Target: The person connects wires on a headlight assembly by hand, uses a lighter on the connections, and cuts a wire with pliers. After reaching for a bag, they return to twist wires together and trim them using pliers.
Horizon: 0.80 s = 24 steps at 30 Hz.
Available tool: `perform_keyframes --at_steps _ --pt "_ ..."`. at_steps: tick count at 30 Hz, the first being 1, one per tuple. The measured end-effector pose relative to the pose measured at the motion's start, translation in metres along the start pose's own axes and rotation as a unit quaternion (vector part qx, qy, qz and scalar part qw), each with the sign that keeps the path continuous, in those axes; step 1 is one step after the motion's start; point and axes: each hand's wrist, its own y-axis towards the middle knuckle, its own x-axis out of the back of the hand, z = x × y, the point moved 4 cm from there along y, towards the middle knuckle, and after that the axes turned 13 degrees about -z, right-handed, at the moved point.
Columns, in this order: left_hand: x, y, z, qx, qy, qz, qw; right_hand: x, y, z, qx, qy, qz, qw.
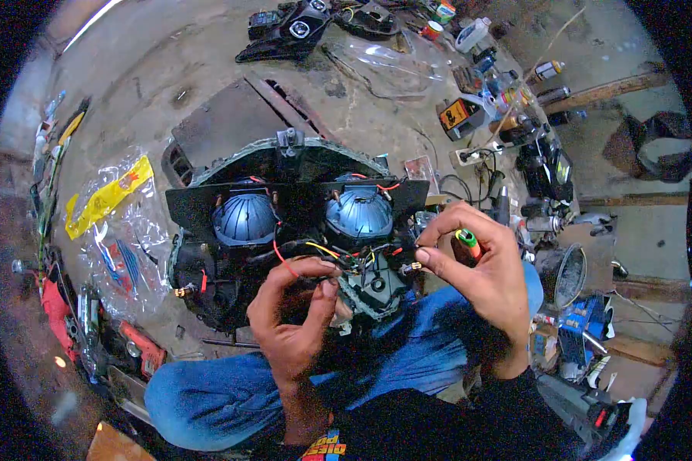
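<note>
Concrete floor [169, 61], strewn with bottles [473, 33], surrounds a black lamp housing [298, 201] before a seated person's blue jeans [207, 396]. Thumb and forefinger of the left hand [292, 323] nearly meet near a red wire [277, 247] (whether they pinch it, one cannot tell); the right hand [484, 280] holds a green-and-orange object [467, 237] in curled fingers.
</note>
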Motion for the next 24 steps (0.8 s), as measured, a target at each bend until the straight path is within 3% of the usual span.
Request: perform_keyframes --at_steps 1,4,10,13,24 --pt "0.000 0.000 0.000 -0.008 0.004 -0.001 1.000 -0.001 -0.001 0.000 -0.008 0.018 -0.004 1.000" --pt "-0.001 -0.003 -0.002 0.081 -0.028 -0.003 0.996 -0.002 -0.004 0.000 -0.033 0.065 -0.019 0.997" --pt "0.000 0.000 -0.001 -0.002 -0.006 0.013 1.000 -0.001 -0.004 0.008 -0.006 0.053 -0.017 0.998" --pt "-0.004 -0.001 -0.008 0.053 -0.048 0.018 0.997 -0.001 -0.004 0.010 0.002 0.041 -0.015 0.999" --pt "-0.004 -0.003 -0.007 0.029 -0.033 0.023 0.999 0.002 -0.003 0.010 0.054 0.043 -0.026 0.997"
